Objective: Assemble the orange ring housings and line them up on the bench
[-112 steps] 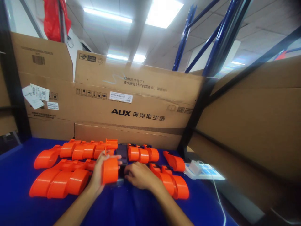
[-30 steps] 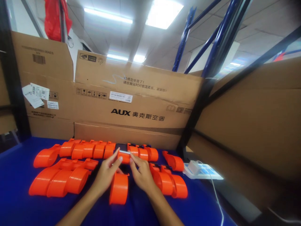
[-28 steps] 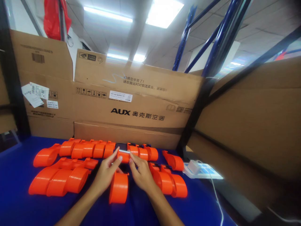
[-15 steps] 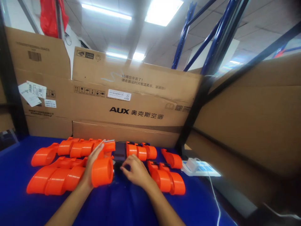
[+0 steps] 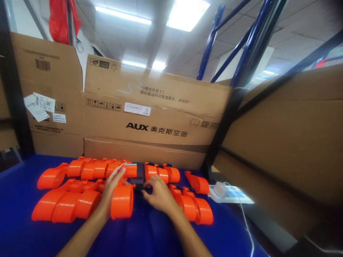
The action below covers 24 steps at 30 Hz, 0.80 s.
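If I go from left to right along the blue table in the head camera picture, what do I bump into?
Pile of orange parts → left hand holding an orange piece → right hand → more orange parts → white power strip.

Your left hand point(image 5: 111, 191) and right hand point(image 5: 158, 194) are both bare, no gloves, and I can't spot a ring or a watch on either one. Both forearms are uncovered too, all the way down to the bottom edge of the shot, so no sleeve or cuff shows up. That's all of you the head camera catches, just two hands and two forearms.
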Available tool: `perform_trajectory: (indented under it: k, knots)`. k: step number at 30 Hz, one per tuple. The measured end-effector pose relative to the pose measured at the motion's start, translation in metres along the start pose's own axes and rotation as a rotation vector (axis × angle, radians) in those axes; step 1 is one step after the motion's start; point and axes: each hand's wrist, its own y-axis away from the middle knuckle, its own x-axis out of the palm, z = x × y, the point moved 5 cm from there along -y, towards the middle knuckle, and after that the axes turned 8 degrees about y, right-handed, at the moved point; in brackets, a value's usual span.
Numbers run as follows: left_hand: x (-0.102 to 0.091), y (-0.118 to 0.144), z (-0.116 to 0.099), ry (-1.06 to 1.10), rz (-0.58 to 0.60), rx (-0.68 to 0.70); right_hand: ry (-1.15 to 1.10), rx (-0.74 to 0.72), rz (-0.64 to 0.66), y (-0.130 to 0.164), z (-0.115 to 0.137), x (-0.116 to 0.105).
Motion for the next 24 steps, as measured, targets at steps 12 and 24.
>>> perform_trajectory:
  k: [12,24]
  knots:
    - [0.021,0.018,0.000,-0.212,0.167,-0.020,-0.199,0.073,-0.406,0.006,-0.008,-0.051]
    - [0.032,0.023,0.012,-0.264,0.334,-0.014,-0.272,-0.083,-0.307,0.007,0.015,-0.045]
